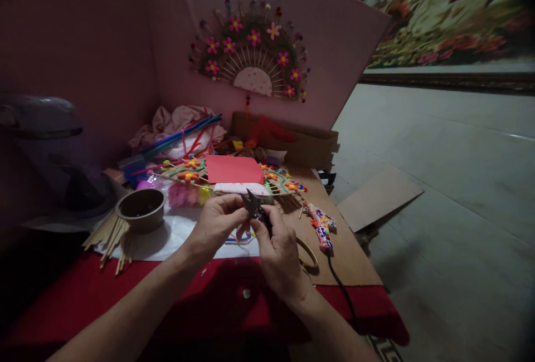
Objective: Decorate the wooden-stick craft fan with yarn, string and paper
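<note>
My right hand (281, 256) is closed around small black thread snips (253, 204), blades pointing up and to the left. Close beside the blades, my left hand (217, 220) is pinched shut; whatever lies between its fingertips is too small or hidden to make out. Just beyond my hands lies a decorated stick fan (190, 174) with orange flowers. A red card (234, 170) covers its middle, above a white spotted piece (240, 189). Blue and white pieces (240, 238) show partly behind my fingers.
A brown bowl (141, 218) and wooden sticks (112, 242) are at left. On cardboard (351, 264) at right lie a patterned glue gun (321, 225) with a black cord and a ring (310, 253). A finished-looking fan (254, 39) hangs on a pink board behind.
</note>
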Motion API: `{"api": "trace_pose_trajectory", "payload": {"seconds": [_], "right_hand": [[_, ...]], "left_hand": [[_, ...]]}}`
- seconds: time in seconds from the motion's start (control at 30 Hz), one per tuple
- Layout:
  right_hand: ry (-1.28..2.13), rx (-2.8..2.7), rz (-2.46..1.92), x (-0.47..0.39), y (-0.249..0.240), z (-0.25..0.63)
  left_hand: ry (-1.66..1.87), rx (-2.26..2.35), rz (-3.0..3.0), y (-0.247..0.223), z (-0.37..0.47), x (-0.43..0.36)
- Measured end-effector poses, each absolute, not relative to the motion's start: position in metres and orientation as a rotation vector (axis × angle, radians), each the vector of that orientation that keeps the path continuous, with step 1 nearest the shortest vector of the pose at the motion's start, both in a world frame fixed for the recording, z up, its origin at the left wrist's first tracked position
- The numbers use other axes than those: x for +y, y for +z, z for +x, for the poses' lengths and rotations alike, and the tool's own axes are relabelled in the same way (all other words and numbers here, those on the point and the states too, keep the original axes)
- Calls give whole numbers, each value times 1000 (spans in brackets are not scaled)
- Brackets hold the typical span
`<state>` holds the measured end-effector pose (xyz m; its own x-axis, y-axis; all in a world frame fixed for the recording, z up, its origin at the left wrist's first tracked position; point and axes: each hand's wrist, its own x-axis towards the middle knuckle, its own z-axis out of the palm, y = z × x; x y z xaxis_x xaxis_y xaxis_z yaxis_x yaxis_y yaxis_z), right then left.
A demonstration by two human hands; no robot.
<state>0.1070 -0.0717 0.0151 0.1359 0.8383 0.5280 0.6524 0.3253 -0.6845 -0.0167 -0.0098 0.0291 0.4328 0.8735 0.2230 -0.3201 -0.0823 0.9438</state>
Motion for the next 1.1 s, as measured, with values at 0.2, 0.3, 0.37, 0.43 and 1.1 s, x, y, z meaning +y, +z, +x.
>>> {"api": "trace_pose_trajectory", "payload": {"seconds": [0.2,0.3,0.37,0.43,1.1], "right_hand": [[213,-1618,-1390,-73,18,111],[215,-1624,-1401,-74,17,112],[223,-1621,-1399,-74,15,112],[223,-1604,-1389,-76,14,112],[186,-1617,-1369,-73,15,112]], "left_hand": [[1103,566,1333,33,-19,-11],[1104,551,1331,31,-19,-10],[1117,542,1313,29,-19,-8],[1131,536,1280,28,-19,-7],[1114,492,1336,25,-19,-6]]}}
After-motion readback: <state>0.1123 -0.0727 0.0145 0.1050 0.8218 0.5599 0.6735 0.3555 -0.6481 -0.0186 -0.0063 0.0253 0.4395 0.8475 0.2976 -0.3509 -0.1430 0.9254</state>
